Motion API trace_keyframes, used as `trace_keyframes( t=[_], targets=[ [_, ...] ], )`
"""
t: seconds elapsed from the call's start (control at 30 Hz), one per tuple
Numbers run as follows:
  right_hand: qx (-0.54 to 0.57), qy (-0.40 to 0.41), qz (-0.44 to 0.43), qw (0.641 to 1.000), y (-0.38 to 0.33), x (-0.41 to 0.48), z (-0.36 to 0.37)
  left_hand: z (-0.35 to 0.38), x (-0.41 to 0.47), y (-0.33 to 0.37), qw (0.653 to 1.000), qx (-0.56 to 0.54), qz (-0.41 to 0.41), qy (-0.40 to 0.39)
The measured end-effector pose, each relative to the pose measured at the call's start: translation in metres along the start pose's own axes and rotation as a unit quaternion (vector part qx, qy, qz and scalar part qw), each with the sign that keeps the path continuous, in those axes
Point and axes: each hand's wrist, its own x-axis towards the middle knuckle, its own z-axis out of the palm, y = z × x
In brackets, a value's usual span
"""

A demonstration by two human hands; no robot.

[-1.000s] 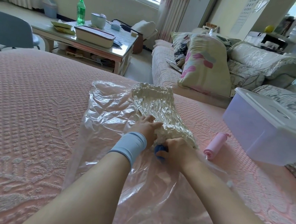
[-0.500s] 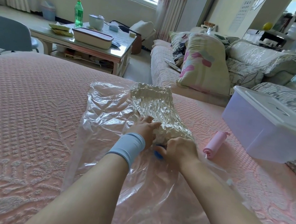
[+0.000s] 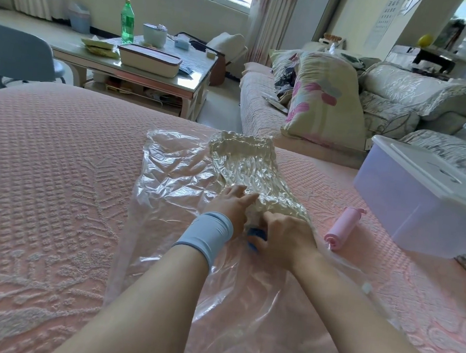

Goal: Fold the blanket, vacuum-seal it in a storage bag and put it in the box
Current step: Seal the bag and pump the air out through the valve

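A clear plastic storage bag lies crumpled on the pink bed cover. Inside it the cream blanket is shrunk tight and wrinkled under the film. My left hand, with a light blue wristband, rests with straight fingers on the near end of the blanket. My right hand curls its fingers round the bag's blue valve cap, which shows only partly between the two hands. The lidded translucent box stands at the right on the bed.
A pink hand pump lies on the bed between the bag and the box. Beyond the bed stand a sofa with a flowered pillow, a coffee table with a green bottle, and a blue chair.
Both hands stay at the blue valve, with only small finger shifts. The view has tilted slightly.
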Motion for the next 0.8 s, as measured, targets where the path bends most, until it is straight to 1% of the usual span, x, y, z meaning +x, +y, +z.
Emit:
trace_keyframes(
  t=[0.07,0.1,0.2,0.27,0.3,0.37,0.43,0.5,0.57,0.67,0.73,0.8],
  targets=[
    [0.023,-0.030,-0.040,0.998,0.003,0.001,-0.002,0.001,0.000,-0.001,1.000,0.010,0.000,0.000],
    [0.023,-0.041,-0.045,0.998,0.006,0.001,-0.002,0.001,0.000,0.000,1.000,0.009,0.000,0.001],
    [0.008,-0.036,0.002,0.999,0.004,0.000,0.003,0.000,0.000,0.001,1.000,0.002,-0.003,0.004],
    [-0.051,-0.022,0.021,0.998,0.001,0.001,0.008,-0.001,-0.002,0.002,1.000,0.002,0.000,0.007],
    [-0.062,-0.008,0.026,0.998,0.000,0.002,0.008,-0.002,-0.003,0.002,1.000,0.002,0.003,0.008],
    [-0.029,0.017,0.020,0.999,0.001,0.003,0.006,-0.004,-0.006,0.002,1.000,0.004,0.010,0.008],
    [0.020,-0.005,-0.011,1.000,0.004,0.001,0.001,-0.004,-0.007,0.001,1.000,0.004,0.013,0.009],
    [0.031,-0.040,-0.036,0.998,0.004,0.000,0.000,-0.004,-0.007,0.001,1.000,0.006,0.007,0.014],
    [0.036,-0.048,-0.030,0.998,0.003,-0.002,0.000,-0.002,-0.007,0.003,1.000,0.015,-0.002,0.021],
    [0.012,-0.036,-0.024,0.999,0.003,-0.001,0.002,-0.002,-0.009,0.006,1.000,0.015,-0.005,0.022],
    [-0.009,-0.022,-0.028,0.999,0.000,-0.001,0.001,-0.003,-0.009,0.006,1.000,0.009,-0.004,0.020],
    [-0.007,-0.015,-0.044,0.999,-0.001,-0.001,0.001,-0.003,-0.010,0.006,1.000,0.014,-0.004,0.019]
  ],
)
